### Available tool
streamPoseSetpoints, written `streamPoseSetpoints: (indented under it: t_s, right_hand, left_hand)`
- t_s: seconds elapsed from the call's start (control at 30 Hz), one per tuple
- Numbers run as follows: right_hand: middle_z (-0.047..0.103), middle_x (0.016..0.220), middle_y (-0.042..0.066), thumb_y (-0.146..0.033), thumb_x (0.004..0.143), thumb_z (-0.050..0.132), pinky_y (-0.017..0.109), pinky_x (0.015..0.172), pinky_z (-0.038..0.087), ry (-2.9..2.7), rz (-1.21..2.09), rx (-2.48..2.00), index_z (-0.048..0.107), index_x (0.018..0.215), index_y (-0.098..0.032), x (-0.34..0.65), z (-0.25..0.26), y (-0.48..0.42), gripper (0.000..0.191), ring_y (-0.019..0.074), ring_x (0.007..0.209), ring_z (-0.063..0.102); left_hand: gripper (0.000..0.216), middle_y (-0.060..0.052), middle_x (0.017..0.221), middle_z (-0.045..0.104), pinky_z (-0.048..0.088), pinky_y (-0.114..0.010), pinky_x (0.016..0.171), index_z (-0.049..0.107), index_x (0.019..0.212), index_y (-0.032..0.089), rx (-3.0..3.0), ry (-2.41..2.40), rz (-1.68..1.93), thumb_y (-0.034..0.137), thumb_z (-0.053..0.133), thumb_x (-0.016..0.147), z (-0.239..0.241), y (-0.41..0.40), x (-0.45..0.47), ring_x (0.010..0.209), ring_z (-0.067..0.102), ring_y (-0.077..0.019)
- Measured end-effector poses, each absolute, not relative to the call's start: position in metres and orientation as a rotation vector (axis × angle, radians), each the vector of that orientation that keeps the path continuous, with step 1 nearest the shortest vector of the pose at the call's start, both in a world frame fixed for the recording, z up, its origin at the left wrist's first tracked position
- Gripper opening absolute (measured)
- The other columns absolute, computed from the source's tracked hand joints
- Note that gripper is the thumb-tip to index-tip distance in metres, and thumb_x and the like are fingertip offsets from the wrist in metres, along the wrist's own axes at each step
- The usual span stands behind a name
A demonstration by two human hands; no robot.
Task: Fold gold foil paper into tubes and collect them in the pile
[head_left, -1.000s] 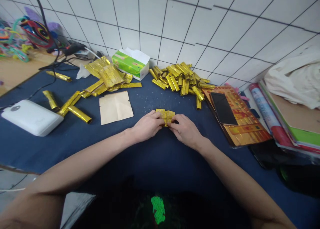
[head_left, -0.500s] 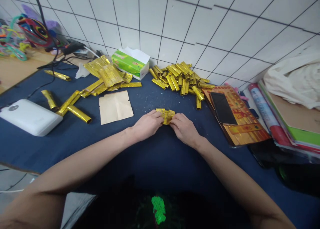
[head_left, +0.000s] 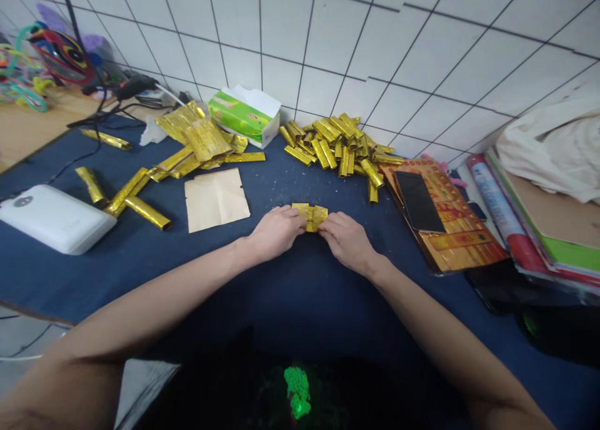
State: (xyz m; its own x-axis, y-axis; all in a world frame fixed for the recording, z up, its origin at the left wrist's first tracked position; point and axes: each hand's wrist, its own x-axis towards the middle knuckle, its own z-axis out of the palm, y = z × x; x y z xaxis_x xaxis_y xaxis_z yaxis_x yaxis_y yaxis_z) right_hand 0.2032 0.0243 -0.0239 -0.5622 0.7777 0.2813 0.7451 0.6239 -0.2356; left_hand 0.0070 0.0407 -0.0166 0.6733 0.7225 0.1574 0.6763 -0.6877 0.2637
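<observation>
A small piece of folded gold foil paper lies on the dark blue table cover in front of me. My left hand pinches its left side with curled fingers. My right hand grips its right side, fingers pressed against the paper. Behind it, near the tiled wall, lies a heap of finished gold paper rolls. A plain tan sheet of paper lies to the left of my hands.
Loose gold sheets and several long gold rolls lie at the left, with a white power bank. A green tissue box stands at the wall. A phone rests on a gold paper stack; books at right.
The hands barely moved; the fingers shifted slightly on the gold paper, which stays in the same spot on the table.
</observation>
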Motion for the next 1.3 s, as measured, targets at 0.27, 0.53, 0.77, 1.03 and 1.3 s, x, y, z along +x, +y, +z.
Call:
streamPoseSetpoints:
  t_s: [0.27, 0.53, 0.77, 1.03, 1.3]
  right_hand:
    - [0.064, 0.083, 0.003, -0.014, 0.083, 0.045, 0.032, 0.071, 0.044, -2.451, 0.288, -1.316, 0.058, 0.082, -0.021, 0.201, -0.018, 0.03, 0.015, 0.0181, 0.078, 0.055]
    - [0.062, 0.08, 0.003, -0.013, 0.081, 0.047, 0.031, 0.071, 0.042, -2.466, 0.304, -1.364, 0.056, 0.077, -0.02, 0.2, -0.018, 0.032, 0.012, 0.0176, 0.077, 0.054]
    - [0.06, 0.079, 0.003, -0.014, 0.081, 0.048, 0.03, 0.07, 0.04, -2.476, 0.273, -1.399, 0.056, 0.076, -0.019, 0.199, -0.019, 0.03, 0.011, 0.017, 0.076, 0.053]
    - [0.057, 0.081, 0.005, -0.017, 0.084, 0.046, 0.028, 0.065, 0.037, -2.532, 0.078, -1.41, 0.058, 0.08, -0.018, 0.199, -0.018, 0.025, 0.013, 0.016, 0.074, 0.051]
    - [0.057, 0.084, 0.008, -0.024, 0.084, 0.048, 0.034, 0.07, 0.033, -2.707, -0.249, -1.308, 0.064, 0.087, -0.018, 0.201, -0.005, 0.008, 0.017, 0.0206, 0.08, 0.047]
  left_hand:
    - [0.013, -0.004, 0.088, 0.063, 0.045, -0.034, 0.085, 0.062, 0.085, 0.016, 2.599, 1.025, 0.405, 0.013, 0.051, 0.08, -0.014, 0.046, 0.001, 0.09, 0.057, -0.0174]
    - [0.017, -0.005, 0.085, 0.061, 0.047, -0.03, 0.075, 0.059, 0.086, 0.017, 2.535, 1.22, 0.312, 0.016, 0.043, 0.083, -0.015, 0.047, 0.003, 0.084, 0.059, -0.0183]
    - [0.013, -0.005, 0.085, 0.059, 0.046, -0.027, 0.067, 0.054, 0.085, 0.017, 2.558, 1.339, 0.179, 0.023, 0.042, 0.085, -0.01, 0.047, 0.005, 0.081, 0.059, -0.018]
    - [0.011, -0.004, 0.083, 0.058, 0.044, -0.027, 0.064, 0.052, 0.088, 0.016, 2.637, 1.415, 0.172, 0.025, 0.048, 0.085, -0.012, 0.045, 0.005, 0.078, 0.057, -0.018]
    - [0.021, -0.007, 0.088, 0.054, 0.038, -0.033, 0.071, 0.057, 0.097, 0.017, 3.053, 1.17, 0.12, 0.015, 0.038, 0.087, -0.005, 0.03, 0.004, 0.085, 0.051, -0.0212]
